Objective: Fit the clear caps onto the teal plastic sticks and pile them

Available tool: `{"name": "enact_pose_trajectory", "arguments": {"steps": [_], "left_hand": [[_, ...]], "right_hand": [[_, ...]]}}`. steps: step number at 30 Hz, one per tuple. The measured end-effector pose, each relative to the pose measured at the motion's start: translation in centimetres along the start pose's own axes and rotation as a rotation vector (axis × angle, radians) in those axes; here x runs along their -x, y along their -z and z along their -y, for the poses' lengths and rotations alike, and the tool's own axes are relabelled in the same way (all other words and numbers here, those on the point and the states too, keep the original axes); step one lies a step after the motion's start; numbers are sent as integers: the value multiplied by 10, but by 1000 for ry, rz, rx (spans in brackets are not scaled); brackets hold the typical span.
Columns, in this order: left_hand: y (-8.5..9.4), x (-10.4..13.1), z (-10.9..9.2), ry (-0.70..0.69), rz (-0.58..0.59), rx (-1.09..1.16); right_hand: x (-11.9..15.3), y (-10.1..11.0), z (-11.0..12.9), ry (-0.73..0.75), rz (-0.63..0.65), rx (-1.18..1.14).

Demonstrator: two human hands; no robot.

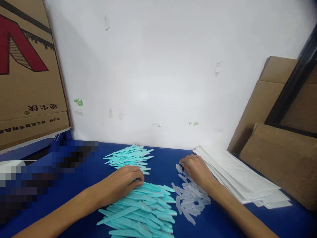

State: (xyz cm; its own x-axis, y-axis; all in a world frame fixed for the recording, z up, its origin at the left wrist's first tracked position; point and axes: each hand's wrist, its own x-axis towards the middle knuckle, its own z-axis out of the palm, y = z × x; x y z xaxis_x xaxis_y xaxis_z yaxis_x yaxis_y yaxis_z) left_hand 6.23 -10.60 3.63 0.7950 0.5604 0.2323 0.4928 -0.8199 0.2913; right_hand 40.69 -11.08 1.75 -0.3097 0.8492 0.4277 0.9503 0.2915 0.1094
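A large heap of turquoise, slim handles that look like eyebrow razors (146, 211) lies at the front middle of the table. My left hand (126, 181) rests on the heap's upper left edge, fingers curled and closed; what is under them is hidden. Beyond it is a smaller pile of the same razors (128, 155). To the right of the heap lie translucent plastic caps (192, 198), scattered loosely. My right hand (196, 168) reaches over their far end, fingers bent down and together near a few caps; whatever they pinch cannot be made out.
Flat white bags or sheets (240, 175) are stacked at the right of the blue table (86, 172). Cardboard (279, 162) leans at the far right, and a large printed carton (32, 86) stands at the left. A white wall (158, 72) rises behind. The left edge is pixelated.
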Motion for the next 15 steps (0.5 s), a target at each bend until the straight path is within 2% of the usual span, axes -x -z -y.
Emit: {"name": "enact_pose_trajectory", "arguments": {"steps": [4, 8, 11, 15], "left_hand": [[1, 1, -4, 40, 1, -8], [2, 0, -5, 42, -103, -38], [4, -2, -3, 53, -184, -61], [5, -3, -2, 83, -220, -86]], "right_hand": [[-1, -3, -2, 11, -30, -20], [-1, 3, 0, 2, -81, -52], [0, 11, 7, -2, -158, -181], [2, 21, 26, 75, -224, -370]]}}
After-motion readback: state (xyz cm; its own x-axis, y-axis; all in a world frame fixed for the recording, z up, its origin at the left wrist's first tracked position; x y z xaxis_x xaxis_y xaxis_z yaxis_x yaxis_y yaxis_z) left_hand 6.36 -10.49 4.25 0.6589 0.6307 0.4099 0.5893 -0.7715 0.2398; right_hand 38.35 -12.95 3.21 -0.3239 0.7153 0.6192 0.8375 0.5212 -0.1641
